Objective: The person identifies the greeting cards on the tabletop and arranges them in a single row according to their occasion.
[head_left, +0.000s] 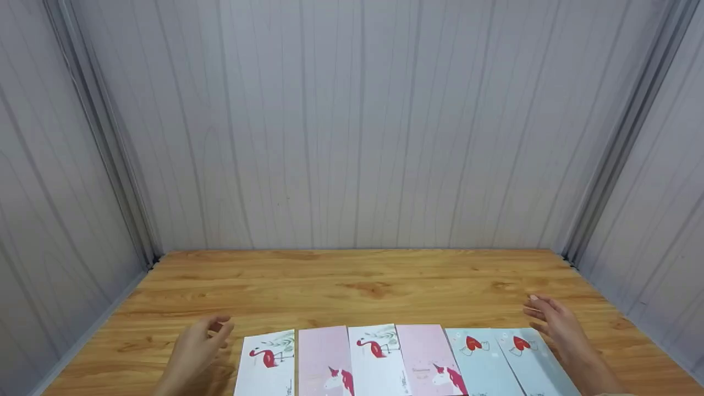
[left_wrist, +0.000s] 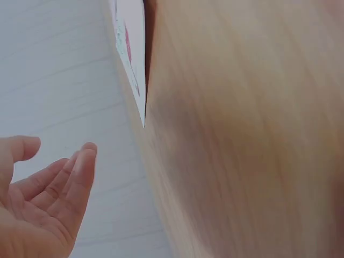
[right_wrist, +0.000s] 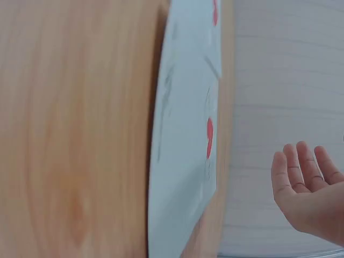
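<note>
Several printed cards lie side by side in a row at the near edge of the head view. From the left come a white flamingo card [head_left: 266, 374], a pink unicorn card [head_left: 322, 352], another white flamingo card [head_left: 374, 374], another pink unicorn card [head_left: 421, 349], and two pale blue heart cards, one [head_left: 484, 368] partly beside the last [head_left: 542, 363]. My left hand [head_left: 195, 346] hovers left of the row, fingers loosely bent, holding nothing. Over the right end my right hand [head_left: 561, 327] is held with relaxed fingers and nothing in it; the right wrist view shows its fingers [right_wrist: 301, 166] extended.
The cards lie on a wood-grain table [head_left: 352, 286]. Behind it rises a pale panelled wall [head_left: 352, 137], with side walls at left [head_left: 49, 209] and right [head_left: 654, 209]. Metal posts stand in the two back corners.
</note>
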Available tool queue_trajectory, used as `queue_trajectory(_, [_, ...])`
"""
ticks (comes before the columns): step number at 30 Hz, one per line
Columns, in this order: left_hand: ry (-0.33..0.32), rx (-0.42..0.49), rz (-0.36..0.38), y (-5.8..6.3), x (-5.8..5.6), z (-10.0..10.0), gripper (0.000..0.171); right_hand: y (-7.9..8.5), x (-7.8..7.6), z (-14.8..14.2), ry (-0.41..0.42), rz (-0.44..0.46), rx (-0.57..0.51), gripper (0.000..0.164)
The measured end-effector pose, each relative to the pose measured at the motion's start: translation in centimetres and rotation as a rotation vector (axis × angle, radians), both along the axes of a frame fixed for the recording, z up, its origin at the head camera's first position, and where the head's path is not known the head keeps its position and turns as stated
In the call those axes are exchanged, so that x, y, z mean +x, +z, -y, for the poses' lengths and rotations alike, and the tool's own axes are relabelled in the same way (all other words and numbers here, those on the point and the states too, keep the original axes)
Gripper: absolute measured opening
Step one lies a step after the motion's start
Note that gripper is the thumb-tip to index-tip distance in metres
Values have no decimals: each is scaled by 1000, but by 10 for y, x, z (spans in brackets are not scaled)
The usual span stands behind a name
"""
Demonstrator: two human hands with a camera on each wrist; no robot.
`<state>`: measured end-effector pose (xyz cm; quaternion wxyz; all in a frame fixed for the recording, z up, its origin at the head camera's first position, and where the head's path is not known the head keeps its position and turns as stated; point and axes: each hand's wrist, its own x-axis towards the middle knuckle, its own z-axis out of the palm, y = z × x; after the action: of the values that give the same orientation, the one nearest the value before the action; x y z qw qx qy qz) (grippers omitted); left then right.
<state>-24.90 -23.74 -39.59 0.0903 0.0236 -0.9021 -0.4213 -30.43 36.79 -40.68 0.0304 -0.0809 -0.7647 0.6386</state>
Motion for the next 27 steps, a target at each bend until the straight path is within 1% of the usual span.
queue_trajectory(2, [6, 22, 12, 1, -1, 2, 34, 1, 0, 5, -9, -13, -79, 62])
queue_trajectory(3, [7, 32, 20, 1, -2, 3, 34, 3, 2, 10, 2, -23, -108, 60])
queue_trajectory(4, [13, 47, 35, 1, -2, 4, 32, 5, 4, 14, 27, -29, -125, 58])
queue_trajectory(9, [26, 95, 79, 0, -3, 8, 26, 13, 8, 39, 28, -36, -198, 41])
queue_trajectory(14, [35, 83, 107, -3, -6, 9, 19, 11, 4, 59, 25, -38, -216, 39])
queue_trajectory(17, [34, 77, 109, -4, -6, 8, 18, 9, 3, 71, 18, -34, -229, 41])
queue_trajectory(20, [14, 83, 104, -4, -6, 7, 20, 7, 3, 83, 17, -37, -242, 41])
queue_trajectory(22, [-2, 61, 88, -4, -6, 6, 19, 5, 2, 92, 26, -37, -245, 40])
queue_trajectory(27, [-11, 31, 93, -4, -9, 6, 18, 5, 0, 118, 55, -23, -234, 38])
